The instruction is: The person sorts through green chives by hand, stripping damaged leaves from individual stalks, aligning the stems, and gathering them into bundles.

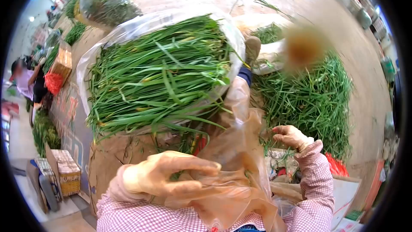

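Observation:
My left hand point(169, 174), in a pale glove, hovers over the brown translucent plastic apron point(231, 167) across my lap. Its thumb and fingers are apart with nothing between them. My right hand point(294, 138), also gloved, is beside the near edge of a loose heap of green leaves point(304, 103). Its fingers reach leftward, slightly apart, and a small red spot shows near a fingertip. Ahead on the left, a thick stack of long green leaves, like garlic chives point(159, 77), lies lengthwise in a clear plastic bag point(83, 75).
My outstretched leg ends in a brown shoe point(252, 49) between stack and heap. Red plastic ties point(337, 165) lie by my right sleeve. Another filled bag point(105, 6) stands behind. At left are a person point(28, 79), a cardboard box point(63, 62) and a woven basket point(69, 180).

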{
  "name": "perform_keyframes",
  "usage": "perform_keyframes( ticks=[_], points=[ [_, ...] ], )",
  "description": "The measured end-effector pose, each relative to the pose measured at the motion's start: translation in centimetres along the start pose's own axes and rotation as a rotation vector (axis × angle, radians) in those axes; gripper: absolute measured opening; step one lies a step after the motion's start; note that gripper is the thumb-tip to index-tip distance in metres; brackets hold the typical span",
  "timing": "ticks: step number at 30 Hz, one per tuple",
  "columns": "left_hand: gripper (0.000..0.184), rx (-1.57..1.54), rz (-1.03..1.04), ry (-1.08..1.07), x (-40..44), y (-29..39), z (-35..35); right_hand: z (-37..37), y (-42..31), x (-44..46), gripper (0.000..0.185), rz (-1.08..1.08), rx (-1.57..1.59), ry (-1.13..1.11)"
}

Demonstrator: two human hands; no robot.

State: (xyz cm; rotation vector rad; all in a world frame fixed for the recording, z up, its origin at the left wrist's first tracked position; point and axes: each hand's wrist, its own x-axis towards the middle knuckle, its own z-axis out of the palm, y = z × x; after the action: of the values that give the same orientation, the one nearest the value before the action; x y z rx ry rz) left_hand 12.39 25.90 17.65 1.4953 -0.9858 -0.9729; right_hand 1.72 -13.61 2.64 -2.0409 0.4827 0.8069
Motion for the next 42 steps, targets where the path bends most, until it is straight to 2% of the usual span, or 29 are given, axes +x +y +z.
perform_keyframes(
  ticks=[1, 2, 3, 5, 7, 8, 10, 12, 13, 15, 17, 18, 21, 24, 28, 32, 33, 35, 37, 39, 41, 42],
  points=[
    [0.041, 0.047, 0.071, -0.055, -0.8, 0.7, -0.7, -0.3, -2.3, -0.9, 0.047, 0.029, 0.14, -0.017],
    [0.032, 0.036, 0.036, 0.005, -1.7, 1.7, -1.5, -0.4, -3.9, -1.2, 0.043, -0.011, 0.23, -0.01],
    [0.027, 0.113, 0.065, 0.094, -2.7, 1.9, -2.4, -0.2, -4.4, -0.7, 0.038, -0.161, 0.393, 0.037],
    [0.023, 0.179, -0.083, 0.348, -4.3, 3.3, -4.0, -0.2, -7.8, -0.6, 0.034, -0.391, 0.516, 0.139],
    [0.022, 0.417, -0.161, 0.552, -4.5, 4.2, -5.8, -0.2, -11.6, -0.6, 0.031, -0.525, 0.576, 0.162],
    [0.02, 0.598, -0.105, 0.597, -4.3, 3.8, -7.3, 0.0, -13.4, -0.5, 0.027, -0.569, 0.567, 0.168],
    [0.022, 0.716, -0.087, 0.657, -2.9, 3.4, -10.7, 0.7, -15.9, 0.5, 0.025, -0.588, 0.552, 0.167],
    [0.027, 0.61, -0.117, 0.665, 0.2, 3.1, -14.8, 1.7, -17.7, 1.5, 0.023, -0.657, 0.547, 0.128],
    [0.023, 0.721, -0.162, 0.642, 2.3, 3.0, -16.7, 2.3, -18.3, 2.4, 0.023, -0.715, 0.559, 0.096],
    [0.03, 0.964, -0.215, 0.552, 6.5, 1.4, -21.1, 3.3, -18.9, 3.7, 0.021, -0.778, 0.609, 0.083],
    [0.034, 1.209, -0.432, 0.494, 10.5, 0.0, -23.7, 3.5, -19.4, 3.9, 0.021, -0.753, 0.608, 0.084],
    [0.036, 1.233, -0.52, 0.436, 12.1, -1.5, -25.5, 3.6, -19.1, 4.3, 0.021, -0.753, 0.613, 0.083],
    [0.057, 1.255, -0.622, 0.361, 15.5, -4.7, -28.2, 3.0, -17.3, 5.7, 0.021, -0.719, 0.599, 0.141],
    [0.085, 1.312, -0.628, 0.33, 17.9, -7.7, -29.0, 2.8, -16.2, 6.7, 0.022, -0.659, 0.729, 0.099],
    [0.088, 1.093, -0.678, 0.268, 19.6, -10.2, -30.3, 3.4, -15.4, 8.1, 0.022, -0.641, 0.808, 0.07],
    [0.086, 0.809, -0.584, 0.246, 20.3, -10.6, -31.3, 4.1, -14.9, 9.5, 0.021, -0.586, 0.836, 0.051],
    [0.086, 0.806, -0.586, 0.247, 20.9, -11.0, -31.4, 4.2, -15.0, 9.7, 0.021, -0.583, 0.836, 0.048],
    [0.084, 0.995, -0.644, 0.256, 22.5, -12.2, -32.2, 4.4, -15.3, 9.9, 0.02, -0.577, 0.745, 0.102],
    [0.082, 0.922, -0.66, 0.197, 23.2, -12.3, -32.6, 4.5, -15.9, 9.7, 0.021, -0.569, 0.739, 0.121],
    [0.082, 0.949, -0.763, 0.194, 23.5, -11.4, -32.3, 4.1, -15.9, 9.1, 0.021, -0.549, 0.737, 0.142],
    [0.077, 0.989, -0.749, 0.243, 23.3, -10.4, -31.6, 3.7, -15.8, 8.9, 0.021, -0.576, 0.785, 0.085],
    [0.077, 0.907, -0.746, 0.178, 23.3, -10.2, -31.9, 3.6, -15.5, 9.2, 0.02, -0.588, 0.81, 0.066]
  ],
)
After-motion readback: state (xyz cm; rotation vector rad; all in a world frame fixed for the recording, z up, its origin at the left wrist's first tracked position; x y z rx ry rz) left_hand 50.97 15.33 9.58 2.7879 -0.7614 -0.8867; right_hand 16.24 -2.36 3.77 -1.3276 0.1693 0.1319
